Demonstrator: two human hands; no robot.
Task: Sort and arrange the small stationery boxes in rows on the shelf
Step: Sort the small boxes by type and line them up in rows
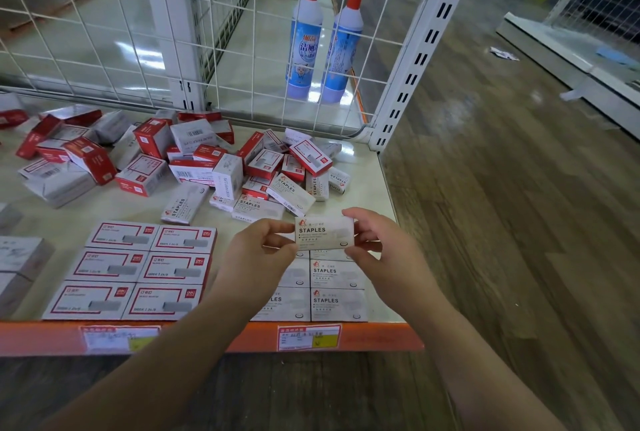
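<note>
- White staples box (325,232) was held above the shelf (382,188), pinched at its short ends: left hand (258,250) on the left end, right hand (374,243) on the right end, fingers curled round the edges.
- Print faced up and read upright, likely so it would match the boxes below before going down.
- Box hung just over the far end of the white rows (337,287) at the front right; judged next slot was the far end of that block.
- White rows were face-up, edges touching, all same orientation, each reading "STAPLES" with a small red logo top left; fine print too small to read.
- Red-framed rows (138,269) sat left of them, two columns, three deep, red brand tag in each top right corner (looked like "deli", not certain), plus a grey staple picture.
- Sorting by type looked roughly half done: unsorted pile (214,167) of red and white boxes lay behind the rows, tilted and overlapping. One read "PAPER CLIPS" partly; several read "STAPLES".
- Grey boxes (20,264) at the far left edge, label unreadable.
- Price tags (309,337) on the orange front lip, red and yellow, text blurred.
- Two blue bottles (323,46) with red caps stood behind the wire grid (104,32), Chinese label, not part of the job.
</note>
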